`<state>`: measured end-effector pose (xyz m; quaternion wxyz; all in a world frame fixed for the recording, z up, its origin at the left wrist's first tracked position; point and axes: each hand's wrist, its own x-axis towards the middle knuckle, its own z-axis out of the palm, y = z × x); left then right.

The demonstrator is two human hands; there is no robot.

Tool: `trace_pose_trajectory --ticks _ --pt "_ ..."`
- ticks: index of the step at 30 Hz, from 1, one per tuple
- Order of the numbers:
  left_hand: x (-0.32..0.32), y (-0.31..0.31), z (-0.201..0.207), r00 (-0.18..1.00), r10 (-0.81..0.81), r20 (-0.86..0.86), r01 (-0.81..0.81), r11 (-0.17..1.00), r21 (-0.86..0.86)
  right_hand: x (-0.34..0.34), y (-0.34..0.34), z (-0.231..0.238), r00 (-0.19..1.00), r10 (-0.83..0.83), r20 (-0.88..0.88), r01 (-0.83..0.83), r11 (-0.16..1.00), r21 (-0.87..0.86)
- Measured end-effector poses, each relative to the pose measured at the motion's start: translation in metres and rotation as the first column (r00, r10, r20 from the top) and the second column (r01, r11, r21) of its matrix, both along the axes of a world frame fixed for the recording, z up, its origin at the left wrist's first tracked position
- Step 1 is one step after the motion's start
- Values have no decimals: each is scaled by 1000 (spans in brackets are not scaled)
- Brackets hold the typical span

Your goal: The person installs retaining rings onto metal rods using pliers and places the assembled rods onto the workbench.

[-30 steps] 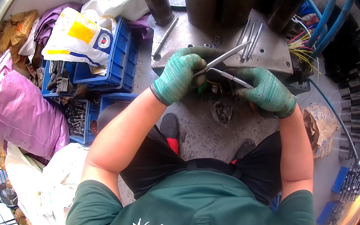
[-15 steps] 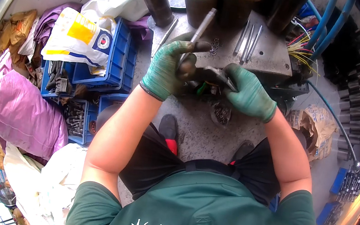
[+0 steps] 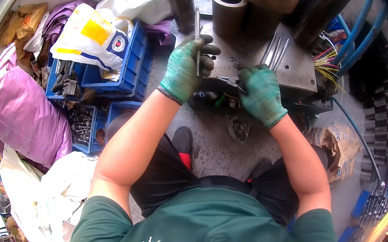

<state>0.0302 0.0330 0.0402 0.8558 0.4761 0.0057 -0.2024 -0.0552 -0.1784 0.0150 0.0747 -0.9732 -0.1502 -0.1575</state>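
Observation:
Both my hands wear green gloves with dark fingertips. My left hand (image 3: 185, 66) is closed round a slim steel rod (image 3: 198, 21), which stands almost upright with its narrower end up. My right hand (image 3: 262, 93) is closed, knuckles up, at the front edge of the steel table (image 3: 300, 75). From its left side sticks a bright metal tool tip (image 3: 228, 80); the rest is hidden in the glove, so its kind is unclear. Just beyond the right hand, loose steel rods (image 3: 275, 52) lie on the table. Several tiny metal rings (image 3: 235, 58) are scattered between the hands.
A thick steel tube (image 3: 227, 15) and a dark post (image 3: 178, 1) stand at the back. Blue crates (image 3: 135, 64) and a purple sack (image 3: 24, 106) fill the left. Blue hoses (image 3: 361, 40) hang at right. A clear bag of rings (image 3: 239, 128) lies below the table.
The rod in my left hand has swung from leaning right to nearly upright. My right hand has turned knuckles up and shifted slightly left, nearer the loose rods. The view has shifted a little.

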Motion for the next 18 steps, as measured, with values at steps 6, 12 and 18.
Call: trace_pose_trajectory --ticks 6,12,18 --pt "14 -10 -18 924 -205 322 14 861 509 -3 -7 -9 994 37 102 -43 997 65" --pt "19 -37 -26 667 -513 540 -379 390 839 -10 -11 -6 996 -67 53 65 997 38" --pt "28 -52 -30 604 -606 517 -426 303 853 -19 -7 6 989 98 111 -106 992 69"
